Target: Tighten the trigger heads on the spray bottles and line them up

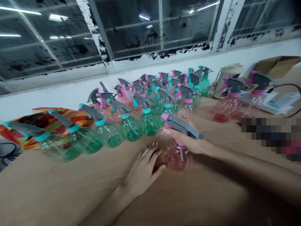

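My right hand (191,141) is wrapped round the neck of a clear pink spray bottle (177,158), just under its grey trigger head with a pink nozzle. The bottle stands upright on the brown table. My left hand (145,169) lies flat to the left of it, fingers spread and holding nothing; the thumb reaches close to the bottle's side, and I cannot tell if it touches. Just beyond my hands, a row of green spray bottles (130,127) with grey heads and turquoise collars runs to the left.
More green and pink spray bottles crowd behind that row, by the wall. Two pink spray bottles (222,110) stand to the right, near a white device (275,103) with a black cable. A cream container (228,75), a cardboard box (276,67) and a red-yellow bag (77,117) lie around.
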A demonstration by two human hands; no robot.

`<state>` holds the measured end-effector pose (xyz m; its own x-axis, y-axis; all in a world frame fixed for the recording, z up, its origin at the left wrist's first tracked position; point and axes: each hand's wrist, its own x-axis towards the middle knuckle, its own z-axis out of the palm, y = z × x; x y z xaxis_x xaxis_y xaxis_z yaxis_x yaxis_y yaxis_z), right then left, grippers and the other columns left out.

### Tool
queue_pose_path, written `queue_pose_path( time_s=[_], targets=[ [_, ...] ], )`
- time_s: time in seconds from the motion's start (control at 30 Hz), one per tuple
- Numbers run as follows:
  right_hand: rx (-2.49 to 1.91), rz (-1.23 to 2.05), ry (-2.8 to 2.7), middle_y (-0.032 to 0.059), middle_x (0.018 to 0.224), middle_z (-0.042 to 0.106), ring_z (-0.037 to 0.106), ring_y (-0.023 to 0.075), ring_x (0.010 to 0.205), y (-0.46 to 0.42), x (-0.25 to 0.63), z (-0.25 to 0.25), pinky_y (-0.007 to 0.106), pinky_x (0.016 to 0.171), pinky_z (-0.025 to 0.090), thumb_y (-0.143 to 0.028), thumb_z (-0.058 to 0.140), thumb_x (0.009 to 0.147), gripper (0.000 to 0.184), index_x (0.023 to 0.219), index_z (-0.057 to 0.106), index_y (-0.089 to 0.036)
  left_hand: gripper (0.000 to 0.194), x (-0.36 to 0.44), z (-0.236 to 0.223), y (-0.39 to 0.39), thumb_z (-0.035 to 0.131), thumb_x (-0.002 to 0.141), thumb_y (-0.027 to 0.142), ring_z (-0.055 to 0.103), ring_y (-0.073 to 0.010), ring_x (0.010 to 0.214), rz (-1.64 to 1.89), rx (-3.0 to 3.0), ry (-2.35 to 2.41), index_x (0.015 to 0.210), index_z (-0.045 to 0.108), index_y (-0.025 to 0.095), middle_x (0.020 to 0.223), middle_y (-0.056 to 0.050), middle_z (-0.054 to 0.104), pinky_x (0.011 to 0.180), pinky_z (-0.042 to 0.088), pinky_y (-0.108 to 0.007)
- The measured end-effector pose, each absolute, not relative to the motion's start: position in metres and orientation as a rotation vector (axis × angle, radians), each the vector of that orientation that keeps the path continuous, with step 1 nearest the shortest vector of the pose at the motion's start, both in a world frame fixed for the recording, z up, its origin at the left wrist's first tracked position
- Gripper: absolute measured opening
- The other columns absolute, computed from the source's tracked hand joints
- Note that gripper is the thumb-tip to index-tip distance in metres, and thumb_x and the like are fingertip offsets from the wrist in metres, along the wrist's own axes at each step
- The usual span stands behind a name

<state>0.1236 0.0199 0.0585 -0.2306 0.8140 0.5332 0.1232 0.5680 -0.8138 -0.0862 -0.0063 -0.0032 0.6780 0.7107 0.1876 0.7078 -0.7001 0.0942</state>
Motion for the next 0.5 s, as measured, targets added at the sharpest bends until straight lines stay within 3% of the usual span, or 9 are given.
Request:
queue_pose_path(
  time_s=[0.17,0.27,0.5],
  targets=[
    [-0.809,0.748,-1.68,-0.0045,0.065,0.048,0.046,0.0121,0.057,0.0184,0.1219,0.0571,0.027,0.053,0.038,-0.043,0.06,0.084,0.019,0.081,0.058,-0.024,0.042,-0.086,-0.0026,-0.0062,0.048,0.095,0.04,0.04,-0.0277,0.132,0.331,2.86,1.205,0.13,0.048,0.016,0.143,-0.014,0.044,0.107,0.034,-0.049],
    [-0.83,0.747,-1.713,-0.0044,0.063,0.05,0.046,0.0118,0.056,0.0175,0.1229,0.0587,0.027,0.052,0.038,-0.042,0.06,0.084,0.021,0.076,0.057,-0.023,0.043,-0.086,-0.0026,-0.0057,0.048,0.095,0.041,0.041,-0.0278,0.131,0.31,2.875,1.206,0.13,0.048,0.016,0.143,-0.014,0.044,0.107,0.034,-0.049],
    [-0.801,0.798,-1.664,-0.001,0.082,0.063,0.059,0.0167,0.076,0.0137,0.1242,0.0614,0.034,0.074,0.047,-0.042,0.062,0.082,0.021,0.093,0.062,-0.025,0.044,-0.0854,-0.0022,-0.0052,0.049,0.095,0.039,0.041,-0.0268,0.131,0.304,2.867,1.203,0.131,0.047,0.014,0.144,-0.013,0.044,0.107,0.034,-0.048]
  ],
)
